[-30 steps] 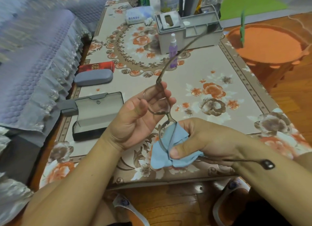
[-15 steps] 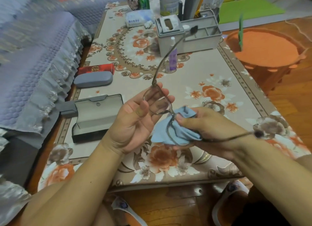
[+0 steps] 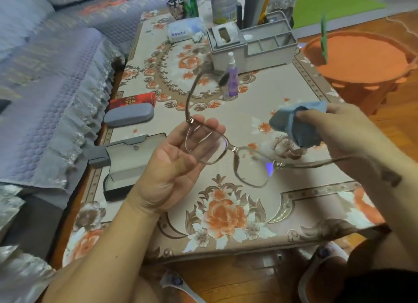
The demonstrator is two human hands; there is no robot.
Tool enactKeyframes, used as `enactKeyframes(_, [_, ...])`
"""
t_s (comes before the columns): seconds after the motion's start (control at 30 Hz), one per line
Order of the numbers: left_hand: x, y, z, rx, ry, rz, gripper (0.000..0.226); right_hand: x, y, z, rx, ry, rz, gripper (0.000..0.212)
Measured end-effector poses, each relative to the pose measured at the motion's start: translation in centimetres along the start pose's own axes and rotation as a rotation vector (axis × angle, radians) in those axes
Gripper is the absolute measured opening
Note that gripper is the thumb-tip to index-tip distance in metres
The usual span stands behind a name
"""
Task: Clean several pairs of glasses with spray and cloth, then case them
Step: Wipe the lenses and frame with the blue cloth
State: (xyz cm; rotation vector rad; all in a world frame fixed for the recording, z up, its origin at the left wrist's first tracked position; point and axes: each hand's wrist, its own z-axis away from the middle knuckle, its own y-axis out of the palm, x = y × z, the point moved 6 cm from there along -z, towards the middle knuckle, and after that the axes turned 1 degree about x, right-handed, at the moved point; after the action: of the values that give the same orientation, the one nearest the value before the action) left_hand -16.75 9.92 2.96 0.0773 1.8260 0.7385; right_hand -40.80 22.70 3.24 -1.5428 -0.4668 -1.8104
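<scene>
Thin brown-rimmed glasses (image 3: pixel 235 152) hang above the floral tablecloth with both temples unfolded. My left hand (image 3: pixel 178 167) holds them palm up by the left lens, fingers behind the glass and thumb at its rim. One temple points away toward the purple spray bottle (image 3: pixel 231 77); the other runs under my right wrist. My right hand (image 3: pixel 343 131) grips a bunched blue cloth (image 3: pixel 294 126) above and to the right of the right lens, apart from it. An open grey glasses case (image 3: pixel 133 164) lies at the table's left edge.
A closed grey case (image 3: pixel 129 116) and a red box (image 3: pixel 133 101) lie behind the open case. A grey organizer (image 3: pixel 253 47), a tissue pack (image 3: pixel 183 31) and cans stand at the far end. A sofa (image 3: pixel 45 88) borders the left, an orange stool (image 3: pixel 362 58) the right.
My right hand has lifted the cloth off the right lens and moved up and to the right. The glasses have tilted flatter in my left hand, with the right lens now bare.
</scene>
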Motion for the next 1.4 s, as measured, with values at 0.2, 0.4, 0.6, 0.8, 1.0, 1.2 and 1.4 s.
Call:
enactKeyframes(0.2, [0.3,0.4,0.0,0.008,-0.023,-0.02,0.061,0.2,-0.3,-0.4,0.052,-0.114,0.064,0.026])
enactKeyframes(0.4, [0.5,0.5,0.2,0.027,-0.037,-0.074,0.061,-0.5,1.2,0.1,0.256,-0.067,-0.02,0.025])
enactKeyframes(0.6, [0.8,0.8,0.3,0.028,-0.065,-0.11,0.059,0.5,3.1,1.9,0.436,-0.035,-0.251,0.023])
enactKeyframes(0.8, [2.2,1.7,0.3,0.04,-0.159,-0.179,0.066,0.6,6.9,5.9,0.933,0.11,-0.412,0.033])
enactKeyframes(1.0, [3.9,2.4,0.4,0.079,-0.279,-0.201,0.085,-1.1,8.2,6.3,0.825,0.052,-0.258,0.027])
enactKeyframes(1.2, [4.2,2.4,0.6,0.073,-0.249,-0.298,0.073,-0.3,8.3,7.0,0.594,-0.033,-0.164,0.048])
enactKeyframes(1.4, [3.7,2.1,0.6,0.047,-0.275,-0.308,0.078,-1.3,8.8,7.0,0.686,0.118,-0.402,0.02])
